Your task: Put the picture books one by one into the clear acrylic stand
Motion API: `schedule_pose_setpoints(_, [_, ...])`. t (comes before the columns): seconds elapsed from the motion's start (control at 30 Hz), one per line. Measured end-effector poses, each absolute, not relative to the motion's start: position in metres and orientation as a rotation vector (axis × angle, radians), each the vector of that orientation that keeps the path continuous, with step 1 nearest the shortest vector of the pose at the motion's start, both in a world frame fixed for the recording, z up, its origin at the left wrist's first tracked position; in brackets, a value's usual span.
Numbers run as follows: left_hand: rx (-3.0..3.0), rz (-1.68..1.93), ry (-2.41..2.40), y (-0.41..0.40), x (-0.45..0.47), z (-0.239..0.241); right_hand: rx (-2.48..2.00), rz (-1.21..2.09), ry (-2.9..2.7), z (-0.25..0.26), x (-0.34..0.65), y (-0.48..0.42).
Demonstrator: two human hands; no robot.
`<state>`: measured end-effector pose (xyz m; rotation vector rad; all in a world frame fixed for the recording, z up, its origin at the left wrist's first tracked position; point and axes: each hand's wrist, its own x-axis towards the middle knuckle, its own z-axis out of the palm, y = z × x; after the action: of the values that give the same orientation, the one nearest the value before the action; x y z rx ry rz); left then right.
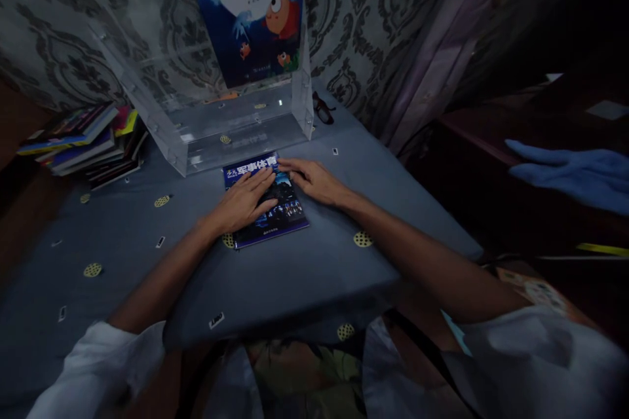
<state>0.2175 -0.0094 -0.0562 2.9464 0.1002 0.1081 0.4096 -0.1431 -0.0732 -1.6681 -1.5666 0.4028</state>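
A dark blue magazine with white Chinese lettering lies face up on the cloth-covered table. My left hand rests flat across its left and middle part, fingers stretched toward the title. At the upper right edge of the cover is my right hand, its fingertips touching the corner and its fingers extended. Just beyond stands a clear acrylic rack. A blue picture book with orange fish leans upright in it, its top cut off by the frame.
Several books are stacked untidily at the far left. A pair of dark-framed glasses lies behind the rack's right side. Patterned wallpaper rises at the back. A blue glove-like shape shows on the right, beyond the table's edge.
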Motion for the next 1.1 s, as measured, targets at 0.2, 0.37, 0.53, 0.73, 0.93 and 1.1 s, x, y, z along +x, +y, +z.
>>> schedule_pose_setpoints(0.2, [2.951, 0.030, -0.177, -0.029, 0.215, -0.053, -1.667, 0.371, -1.573, -0.073, 0.411, -0.144])
schedule_pose_setpoints(0.37, [2.950, -0.048, -0.321, -0.048, 0.205, -0.048, -1.589, 0.366, -1.588, -0.078, 0.414, -0.144])
schedule_pose_setpoints(0.53, [2.903, 0.006, -0.280, -0.057, 0.198, -0.048, -1.627, 0.250, -1.657, -0.082, 0.413, -0.144])
schedule_pose_setpoints(0.73, [2.695, 0.672, 0.539, -0.026, 0.187, -0.062, -1.738, 0.146, -1.637, -0.072, 0.406, -0.149])
schedule_pose_setpoints(0.93, [2.194, 0.623, 0.819, 0.002, 0.182, -0.070, -1.824, 0.291, -1.454, -0.059, 0.400, -0.152])
schedule_pose_setpoints(1.1, [1.468, 0.715, 0.798, 0.009, 0.182, -0.058, -1.792, 0.397, -1.308, -0.061, 0.402, -0.149])
